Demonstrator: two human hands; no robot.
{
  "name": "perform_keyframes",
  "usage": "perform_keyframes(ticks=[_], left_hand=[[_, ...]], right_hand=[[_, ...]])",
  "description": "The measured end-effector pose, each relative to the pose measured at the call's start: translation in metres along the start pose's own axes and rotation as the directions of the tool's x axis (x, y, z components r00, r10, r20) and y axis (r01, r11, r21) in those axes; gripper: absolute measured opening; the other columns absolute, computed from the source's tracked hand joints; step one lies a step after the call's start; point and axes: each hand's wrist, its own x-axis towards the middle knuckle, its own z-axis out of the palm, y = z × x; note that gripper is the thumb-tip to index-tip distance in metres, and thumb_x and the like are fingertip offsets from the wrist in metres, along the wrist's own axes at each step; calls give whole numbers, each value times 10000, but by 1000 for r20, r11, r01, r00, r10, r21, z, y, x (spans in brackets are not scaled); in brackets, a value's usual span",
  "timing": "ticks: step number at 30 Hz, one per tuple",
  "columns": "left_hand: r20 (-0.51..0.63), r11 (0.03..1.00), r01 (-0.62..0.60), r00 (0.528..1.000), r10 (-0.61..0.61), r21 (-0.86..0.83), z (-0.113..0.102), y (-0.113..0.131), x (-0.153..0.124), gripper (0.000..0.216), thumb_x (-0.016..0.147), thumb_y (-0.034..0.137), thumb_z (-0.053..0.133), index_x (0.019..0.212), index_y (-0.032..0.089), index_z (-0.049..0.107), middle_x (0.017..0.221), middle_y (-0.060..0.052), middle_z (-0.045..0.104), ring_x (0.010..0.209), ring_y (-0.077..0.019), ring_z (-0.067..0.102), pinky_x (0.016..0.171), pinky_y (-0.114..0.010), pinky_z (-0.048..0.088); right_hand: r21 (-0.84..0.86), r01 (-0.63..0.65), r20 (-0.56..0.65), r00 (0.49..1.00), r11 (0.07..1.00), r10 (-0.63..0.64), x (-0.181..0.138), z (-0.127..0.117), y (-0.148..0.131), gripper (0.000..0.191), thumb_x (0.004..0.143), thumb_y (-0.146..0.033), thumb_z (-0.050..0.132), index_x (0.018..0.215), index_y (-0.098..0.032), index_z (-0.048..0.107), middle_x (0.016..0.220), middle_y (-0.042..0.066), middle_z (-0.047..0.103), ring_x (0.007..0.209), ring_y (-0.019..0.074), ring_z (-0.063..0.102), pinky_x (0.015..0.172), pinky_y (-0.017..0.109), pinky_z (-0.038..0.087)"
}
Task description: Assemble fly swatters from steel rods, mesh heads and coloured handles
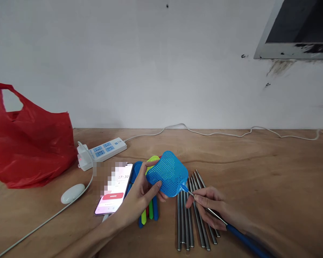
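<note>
A blue fly swatter (174, 172) with a perforated head is held between both hands above the table. My left hand (148, 184) pinches the left edge of its head. My right hand (211, 206) grips the thin metal rod below the head; the blue handle (244, 240) runs off to the lower right. Beneath and beside my right hand lie several metal rods (187, 222). Under my left hand are more swatter heads, one yellow-green (151, 163), and several coloured handles (150, 209), partly hidden.
A lit phone (115, 193) lies left of my left hand. Behind it a white power strip (104, 152) carries a plugged-in charger, and its cable runs along the wall. A white oval device (73, 193) sits on a cord. At far left stands a red plastic bag (32, 143).
</note>
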Motion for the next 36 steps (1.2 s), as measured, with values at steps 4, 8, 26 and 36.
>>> perform_keyframes(ticks=[4,8,26,36], left_hand=[[28,1000,15,999,-15,-5,1,0,-1,710,936,440,656,1438,190,220,664,9,677,609,-186,681,590,-298,551],[49,998,56,997,-55,-27,5,-2,-3,728,911,443,683,1409,202,209,691,18,677,574,-157,651,552,-278,540],[130,993,99,986,-107,69,2,-4,-7,772,902,443,691,1446,221,190,667,30,645,539,-151,634,523,-256,495],[-15,997,28,1000,-27,74,1,3,2,582,949,498,585,1425,220,397,712,31,634,500,-113,560,503,-232,484]], right_hand=[[-21,24,3,1000,999,-24,0,1,1,513,916,-605,548,962,-109,673,431,-72,519,268,35,287,291,160,213],[-11,38,-11,999,999,-38,-2,3,1,520,911,-605,554,970,-104,678,426,-71,517,268,34,287,291,159,218],[225,-39,67,997,973,25,-4,7,-6,427,861,-557,652,859,-131,629,371,-108,462,233,23,165,250,164,183],[486,105,-288,957,868,45,1,-2,2,364,755,-459,786,719,-173,564,552,-50,534,386,32,366,346,133,305]])
